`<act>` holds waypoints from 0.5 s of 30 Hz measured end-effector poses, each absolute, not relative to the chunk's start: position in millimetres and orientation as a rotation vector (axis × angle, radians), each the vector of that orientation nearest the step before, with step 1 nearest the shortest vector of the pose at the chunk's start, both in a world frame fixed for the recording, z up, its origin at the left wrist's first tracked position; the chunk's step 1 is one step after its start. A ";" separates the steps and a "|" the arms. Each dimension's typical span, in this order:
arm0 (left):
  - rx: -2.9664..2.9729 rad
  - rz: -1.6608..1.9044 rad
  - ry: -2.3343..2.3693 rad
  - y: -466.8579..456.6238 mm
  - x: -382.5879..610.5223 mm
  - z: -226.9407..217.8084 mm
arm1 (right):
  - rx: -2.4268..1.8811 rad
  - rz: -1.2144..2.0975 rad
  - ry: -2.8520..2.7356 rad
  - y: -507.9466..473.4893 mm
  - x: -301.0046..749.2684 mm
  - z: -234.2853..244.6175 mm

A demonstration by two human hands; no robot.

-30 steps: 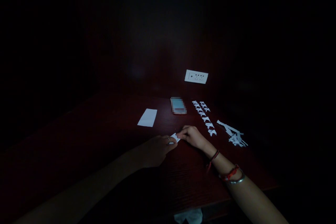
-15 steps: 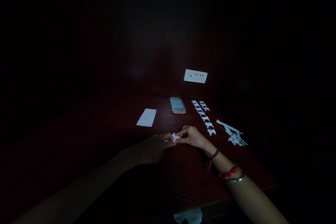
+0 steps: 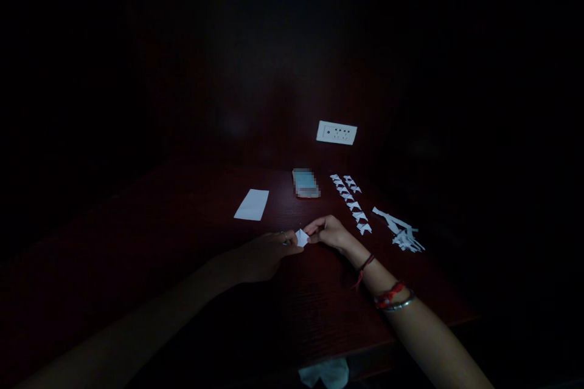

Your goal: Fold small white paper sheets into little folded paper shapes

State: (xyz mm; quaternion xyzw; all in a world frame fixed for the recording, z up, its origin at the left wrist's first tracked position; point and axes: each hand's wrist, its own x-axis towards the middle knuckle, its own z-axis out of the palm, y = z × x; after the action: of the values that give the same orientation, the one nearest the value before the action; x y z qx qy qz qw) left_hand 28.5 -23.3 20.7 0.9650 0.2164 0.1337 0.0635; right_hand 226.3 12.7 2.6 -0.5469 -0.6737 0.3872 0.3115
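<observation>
Both hands were on it: left hand [image 3: 267, 257] and right hand [image 3: 331, 233] pinched a small, folded white paper piece [image 3: 302, 238] between them, apparently half-done! Two rows of white folded-paper shapes [image 3: 356, 206] looked finished; one flat white paper sheet [image 3: 252, 205] lay unfolded.

A: Status of the folded white paper [image 3: 302, 238]?
B: Being held on its left side by the left hand [image 3: 268, 255] and at its right corner by the right hand [image 3: 332, 234].
A: Shape?
B: Small, angular; one point is being aimed at the far side. Left part is being covered.
A: Location?
B: Being held low over the dark red table [image 3: 319, 304]; contact isn't being shown clearly.
</observation>
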 end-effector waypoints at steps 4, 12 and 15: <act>2.913 0.410 0.647 -25.0 26.5 23.9 | -1.376 1.098 -1.720 11.0 227.8 6.3; 2.931 0.365 0.691 -22.1 25.9 18.3 | -1.360 1.046 -1.846 11.0 230.7 9.9; 2.930 0.373 0.663 -21.9 27.7 16.5 | -1.420 0.919 -1.903 13.2 232.5 11.3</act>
State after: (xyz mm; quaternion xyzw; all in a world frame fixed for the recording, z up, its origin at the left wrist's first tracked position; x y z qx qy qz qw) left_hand 27.7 -21.9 16.5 0.9663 0.2187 0.1232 0.0572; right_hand 232.5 13.2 11.3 -0.5331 -0.7145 0.3450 0.2937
